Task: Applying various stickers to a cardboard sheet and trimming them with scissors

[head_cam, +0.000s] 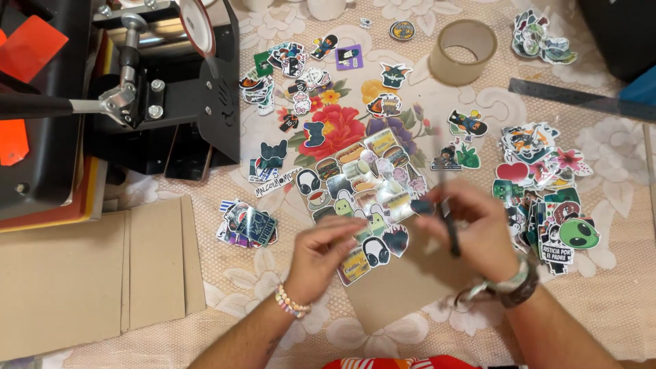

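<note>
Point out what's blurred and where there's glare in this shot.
Head view: both hands, left hand and right hand, are motion-blurred, as is the dark pen in the right; glare whitens the glossy sticker sheet; the roll of tape and the scattered stickers stay sharp.

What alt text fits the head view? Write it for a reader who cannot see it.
Over a floral tablecloth strewn with colourful die-cut stickers, a person's right hand grips a slim dark pen-like tool, while the left hand rests on a glossy sticker sheet lying on brown cardboard. A black press machine stands at upper left, a tape roll at the top.
</note>
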